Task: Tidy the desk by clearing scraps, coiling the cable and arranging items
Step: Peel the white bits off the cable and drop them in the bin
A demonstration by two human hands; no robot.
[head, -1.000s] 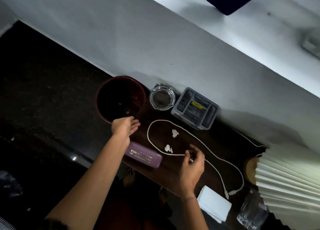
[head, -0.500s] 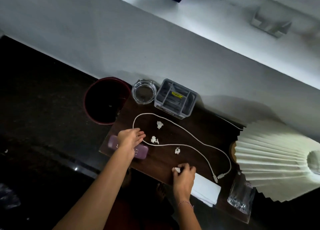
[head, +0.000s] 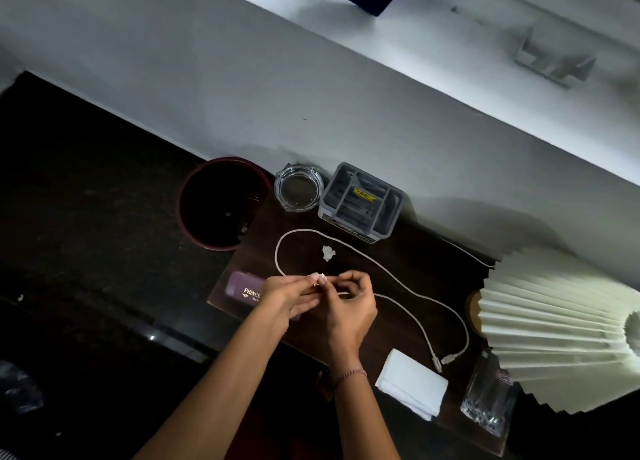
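My left hand (head: pixel 289 295) and my right hand (head: pixel 351 303) meet over the dark wooden desk (head: pixel 408 272), fingertips together around small white paper scraps (head: pixel 319 278). Which hand holds them I cannot tell for sure; both pinch at them. Another white scrap (head: pixel 328 253) lies on the desk inside the loop of a white cable (head: pixel 408 288). The cable runs from a loop at the left to its two plugs (head: pixel 443 361) at the right. A dark red bin (head: pixel 221 203) stands off the desk's left end with scraps inside.
A glass ashtray (head: pixel 298 192) and a grey organiser (head: pixel 362 203) stand at the back by the wall. A purple case (head: pixel 244 288) lies under my left wrist. A folded white napkin (head: pixel 410 383), a glass tumbler (head: pixel 488 402) and a pleated lamp shade (head: pixel 568 328) sit at the right.
My right hand moved up from the desk's front edge and my left hand shifted right; they now meet. The two scraps that lay near the cable are off the desk.
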